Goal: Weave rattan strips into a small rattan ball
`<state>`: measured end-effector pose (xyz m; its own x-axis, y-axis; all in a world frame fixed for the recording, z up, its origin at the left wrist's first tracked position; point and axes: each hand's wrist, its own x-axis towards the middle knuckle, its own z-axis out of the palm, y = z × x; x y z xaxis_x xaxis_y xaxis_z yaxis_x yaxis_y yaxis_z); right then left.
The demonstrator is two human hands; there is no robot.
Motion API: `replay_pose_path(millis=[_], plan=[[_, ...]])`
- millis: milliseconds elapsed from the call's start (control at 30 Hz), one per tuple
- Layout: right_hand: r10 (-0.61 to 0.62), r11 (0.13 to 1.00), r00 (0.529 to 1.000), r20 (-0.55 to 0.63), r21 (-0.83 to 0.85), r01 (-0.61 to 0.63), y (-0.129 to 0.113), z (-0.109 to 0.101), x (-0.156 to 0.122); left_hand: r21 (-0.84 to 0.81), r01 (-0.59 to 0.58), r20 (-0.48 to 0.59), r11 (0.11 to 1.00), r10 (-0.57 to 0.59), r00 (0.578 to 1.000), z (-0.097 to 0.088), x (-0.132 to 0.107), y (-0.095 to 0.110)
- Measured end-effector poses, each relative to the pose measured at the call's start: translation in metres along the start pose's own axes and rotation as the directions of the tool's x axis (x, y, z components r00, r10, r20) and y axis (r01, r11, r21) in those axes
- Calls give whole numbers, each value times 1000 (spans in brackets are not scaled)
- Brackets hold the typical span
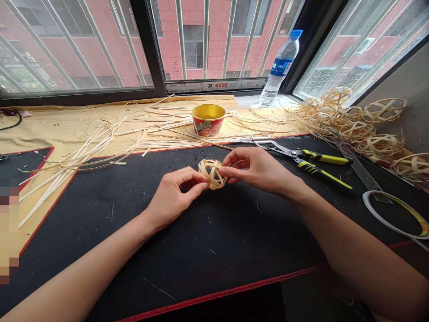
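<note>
A small openwork ball woven from pale bamboo strips [214, 175] is held between my two hands, over the middle of a black mat [214, 250] with red edging. My left hand [177, 190] pinches the ball's left side between thumb and fingers. On its right side, my right hand [253, 170] grips it with the thumb in front; the other fingertips are partly hidden behind the ball. Dark gaps show between the crossing strips.
Behind the mat stand a red and gold bowl [208, 120] and a water bottle [280, 67]. Loose strips [90, 147] lie at left. Yellow-handled pliers [315, 161], a metal ruler [363, 174] and a tape roll [367, 210] lie right, near piled woven balls [355, 120].
</note>
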<state>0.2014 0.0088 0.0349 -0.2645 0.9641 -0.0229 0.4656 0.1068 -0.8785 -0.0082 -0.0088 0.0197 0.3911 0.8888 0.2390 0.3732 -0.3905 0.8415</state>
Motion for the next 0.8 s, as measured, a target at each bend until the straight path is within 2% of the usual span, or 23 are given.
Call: replay_pose_path(millis=[67,233,300,367,433,567,700,800], plan=[[25,997,1000,19,75,-26,0,3,-1,-18,6,-1,1000,-6,1000,1,-1,1],[-11,988,995,103,151,-4,-1,10,-1,-50,-6,-46,999,4,999,2,-3,2],[28,973,995,96,226,-49,-2,10,1,-18,-30,-58,999,29,998,1,-3,2],[56,964,998,42,258,-65,-2,10,2,27,-51,-57,998,53,997,0,-2,1],[50,968,999,2,246,-49,0,9,4,65,-70,-47,995,74,996,0,-2,1],[3,975,1000,-3,224,-2,4,11,4,124,-156,-1,980,157,988,0,-3,0],[-73,988,993,-87,127,84,4,15,1,178,-250,23,952,250,968,1,-4,-2],[-95,990,991,-97,96,105,3,16,0,200,-291,30,936,290,956,2,-5,-3]])
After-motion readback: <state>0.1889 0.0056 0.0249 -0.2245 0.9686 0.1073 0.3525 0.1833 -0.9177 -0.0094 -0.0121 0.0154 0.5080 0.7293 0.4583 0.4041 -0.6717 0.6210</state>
